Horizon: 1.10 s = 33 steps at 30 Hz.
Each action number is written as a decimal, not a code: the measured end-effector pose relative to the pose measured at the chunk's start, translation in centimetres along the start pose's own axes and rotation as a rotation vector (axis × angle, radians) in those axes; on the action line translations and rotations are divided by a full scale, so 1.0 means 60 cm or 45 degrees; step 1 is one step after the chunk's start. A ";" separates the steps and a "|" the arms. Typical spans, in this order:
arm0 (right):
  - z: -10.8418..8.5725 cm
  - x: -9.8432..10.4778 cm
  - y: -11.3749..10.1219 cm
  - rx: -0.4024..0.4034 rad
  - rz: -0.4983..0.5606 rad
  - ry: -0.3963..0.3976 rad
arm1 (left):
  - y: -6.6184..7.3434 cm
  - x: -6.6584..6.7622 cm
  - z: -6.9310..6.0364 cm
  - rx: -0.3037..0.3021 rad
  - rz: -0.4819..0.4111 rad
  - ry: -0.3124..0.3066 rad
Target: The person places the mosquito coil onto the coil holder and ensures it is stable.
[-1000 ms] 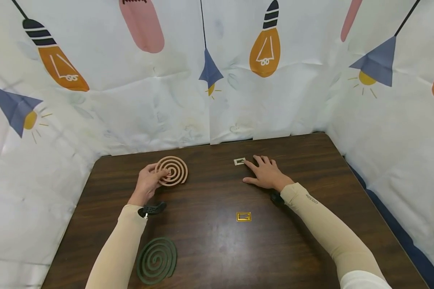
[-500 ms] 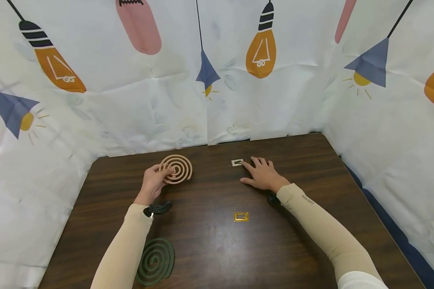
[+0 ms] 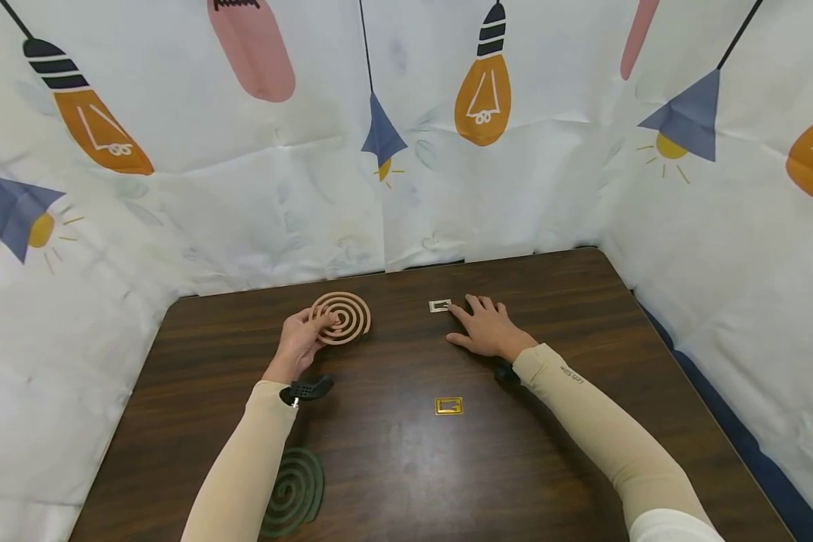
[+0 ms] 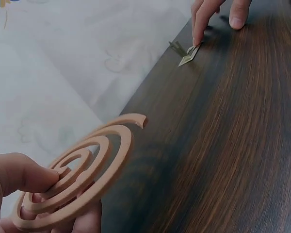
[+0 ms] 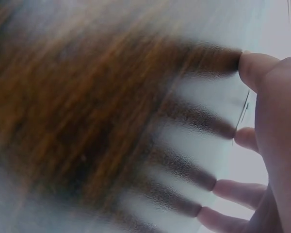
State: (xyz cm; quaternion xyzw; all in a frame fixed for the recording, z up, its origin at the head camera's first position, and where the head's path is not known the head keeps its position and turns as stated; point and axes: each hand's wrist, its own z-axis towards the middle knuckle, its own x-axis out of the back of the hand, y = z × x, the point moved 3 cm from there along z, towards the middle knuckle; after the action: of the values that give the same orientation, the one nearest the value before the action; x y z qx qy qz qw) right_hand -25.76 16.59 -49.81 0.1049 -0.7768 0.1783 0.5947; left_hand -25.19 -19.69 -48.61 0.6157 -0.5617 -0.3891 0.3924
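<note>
My left hand (image 3: 301,342) pinches a tan mosquito coil (image 3: 366,312) near its centre, thumb on top and fingers beneath. In the left wrist view the coil (image 4: 127,145) is tilted and held above the tabletop. The right hand (image 3: 491,331) lies spread on the table, its index fingertip touching the edge of a small silver metal coil stand (image 3: 440,306). A raised prong shows on that stand (image 4: 185,60) in the left wrist view. In the right wrist view, the stand (image 5: 243,110) is only a thin line by the fingertips.
A gold coil stand (image 3: 449,406) lies flat mid-table. The green mosquito coil (image 3: 294,489) sits at the near left, partly hidden by the left sleeve (image 3: 244,467). A printed white cloth (image 3: 271,211) hangs behind the dark wooden table (image 3: 379,421).
The left hand has moved rightward with the tan coil, closer to the silver stand. My right hand stays at the silver stand. The head view has shifted slightly.
</note>
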 end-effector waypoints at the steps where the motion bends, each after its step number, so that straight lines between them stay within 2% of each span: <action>1: 0.000 0.000 0.000 0.002 0.002 -0.002 | -0.001 -0.003 0.001 0.005 0.000 -0.005; 22: -0.001 0.000 -0.001 0.002 0.047 0.004 | -0.009 -0.065 0.019 0.013 -0.025 -0.060; 33: 0.003 -0.007 0.004 -0.011 0.062 0.000 | 0.001 -0.096 0.027 0.001 -0.025 -0.104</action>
State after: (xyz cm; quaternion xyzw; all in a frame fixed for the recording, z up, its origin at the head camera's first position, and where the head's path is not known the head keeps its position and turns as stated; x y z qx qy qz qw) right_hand -25.90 16.69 -50.29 0.0834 -0.7798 0.1892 0.5909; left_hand -27.09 -14.05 -48.98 0.6049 -0.5713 -0.4177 0.3650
